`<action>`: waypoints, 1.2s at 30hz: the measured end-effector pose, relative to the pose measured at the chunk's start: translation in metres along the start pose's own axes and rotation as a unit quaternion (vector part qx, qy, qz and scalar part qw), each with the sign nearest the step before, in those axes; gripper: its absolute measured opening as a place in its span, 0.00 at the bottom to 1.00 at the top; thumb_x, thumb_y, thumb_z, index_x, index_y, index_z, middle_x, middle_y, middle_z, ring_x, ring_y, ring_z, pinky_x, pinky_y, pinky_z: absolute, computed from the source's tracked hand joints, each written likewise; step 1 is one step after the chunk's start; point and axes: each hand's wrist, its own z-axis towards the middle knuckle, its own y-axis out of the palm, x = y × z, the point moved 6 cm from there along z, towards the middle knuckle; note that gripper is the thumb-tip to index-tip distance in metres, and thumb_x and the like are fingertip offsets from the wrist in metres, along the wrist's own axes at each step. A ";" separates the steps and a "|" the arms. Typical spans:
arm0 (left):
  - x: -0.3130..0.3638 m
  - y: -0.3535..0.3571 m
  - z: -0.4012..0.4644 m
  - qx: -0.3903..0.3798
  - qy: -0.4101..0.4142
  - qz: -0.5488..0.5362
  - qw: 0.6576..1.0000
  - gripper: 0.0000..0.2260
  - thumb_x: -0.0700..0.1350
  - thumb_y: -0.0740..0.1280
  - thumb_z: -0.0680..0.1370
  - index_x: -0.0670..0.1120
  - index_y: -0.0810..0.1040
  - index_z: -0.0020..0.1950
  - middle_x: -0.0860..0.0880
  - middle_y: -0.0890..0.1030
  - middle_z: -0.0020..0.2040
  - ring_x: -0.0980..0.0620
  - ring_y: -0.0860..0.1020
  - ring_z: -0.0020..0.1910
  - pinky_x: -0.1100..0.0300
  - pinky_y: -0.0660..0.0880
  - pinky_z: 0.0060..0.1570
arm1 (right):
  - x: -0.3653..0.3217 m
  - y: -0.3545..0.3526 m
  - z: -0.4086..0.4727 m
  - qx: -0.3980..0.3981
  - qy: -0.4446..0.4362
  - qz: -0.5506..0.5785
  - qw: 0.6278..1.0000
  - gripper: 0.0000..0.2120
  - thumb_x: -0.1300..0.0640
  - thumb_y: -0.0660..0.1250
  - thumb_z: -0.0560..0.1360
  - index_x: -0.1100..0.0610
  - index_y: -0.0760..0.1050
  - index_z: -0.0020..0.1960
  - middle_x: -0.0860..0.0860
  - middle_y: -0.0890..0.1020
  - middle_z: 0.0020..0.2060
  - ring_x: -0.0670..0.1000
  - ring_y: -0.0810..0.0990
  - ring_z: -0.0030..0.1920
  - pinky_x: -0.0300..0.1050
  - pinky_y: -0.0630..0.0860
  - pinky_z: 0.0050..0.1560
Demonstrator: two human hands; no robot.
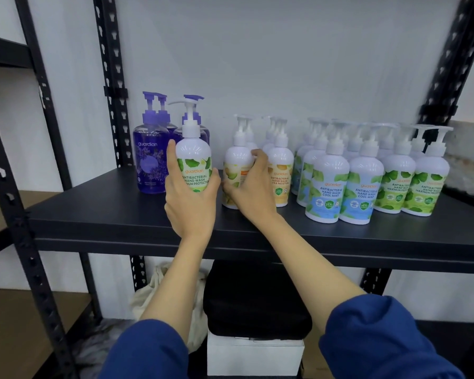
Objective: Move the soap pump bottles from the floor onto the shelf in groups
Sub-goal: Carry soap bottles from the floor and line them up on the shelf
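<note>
Head view: left hand [190, 203] grips a green-labelled bottle [193, 160] upright, near the shelf [121, 214] front edge, beside the purple bottles [151, 157] at the left end. Right hand [253, 184] wraps a yellow-labelled bottle [237, 165] standing on the shelf. Blue-labelled bottles [330, 187] and more green ones stand toward the right end.

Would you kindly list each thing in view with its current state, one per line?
Left hand: gripping the green-label bottle.
Green-label bottle: upright, held at the shelf front.
Right hand: resting on a yellow-label bottle.
Yellow-label bottles: upright, grouped.
Purple bottles: upright, grouped at left.
Cool mint bottles: upright, in rows.
Green-label group: upright, far right.
Shelf: holding all the groups.
</note>
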 end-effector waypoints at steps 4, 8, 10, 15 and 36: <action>0.001 0.000 0.000 0.001 0.000 0.000 1.000 0.37 0.53 0.71 0.72 0.56 0.55 0.76 0.47 0.74 0.63 0.46 0.76 0.56 0.51 0.74 0.51 | -0.006 -0.003 -0.002 0.020 -0.025 -0.009 0.999 0.36 0.53 0.73 0.69 0.60 0.59 0.70 0.58 0.69 0.62 0.57 0.70 0.61 0.52 0.72 0.59; 0.000 0.000 -0.001 0.002 0.002 -0.003 1.000 0.37 0.53 0.71 0.72 0.56 0.55 0.76 0.48 0.74 0.63 0.47 0.76 0.56 0.52 0.73 0.50 | -0.016 -0.002 0.002 0.052 -0.068 -0.138 0.987 0.38 0.46 0.75 0.67 0.62 0.63 0.68 0.60 0.69 0.59 0.59 0.71 0.55 0.48 0.70 0.48; 0.000 0.000 0.000 0.005 0.001 -0.003 1.000 0.37 0.53 0.71 0.72 0.55 0.55 0.76 0.47 0.74 0.62 0.47 0.76 0.55 0.54 0.72 0.49 | -0.014 0.001 0.003 0.037 -0.052 -0.136 0.989 0.38 0.48 0.75 0.67 0.62 0.62 0.69 0.60 0.67 0.59 0.59 0.70 0.56 0.47 0.69 0.47; 0.000 0.000 0.000 0.008 -0.003 -0.001 1.000 0.37 0.53 0.71 0.72 0.56 0.55 0.76 0.47 0.74 0.62 0.46 0.76 0.56 0.56 0.70 0.48 | -0.002 -0.002 0.001 0.010 -0.010 -0.016 1.000 0.38 0.57 0.75 0.66 0.63 0.59 0.69 0.59 0.67 0.63 0.58 0.68 0.63 0.50 0.69 0.61; 0.000 -0.001 -0.001 0.011 -0.003 -0.002 1.000 0.37 0.53 0.71 0.72 0.56 0.55 0.76 0.48 0.74 0.62 0.48 0.75 0.56 0.53 0.74 0.50 | -0.003 -0.010 -0.003 0.044 0.005 -0.033 0.998 0.34 0.61 0.73 0.69 0.63 0.60 0.70 0.59 0.67 0.63 0.57 0.66 0.63 0.46 0.66 0.64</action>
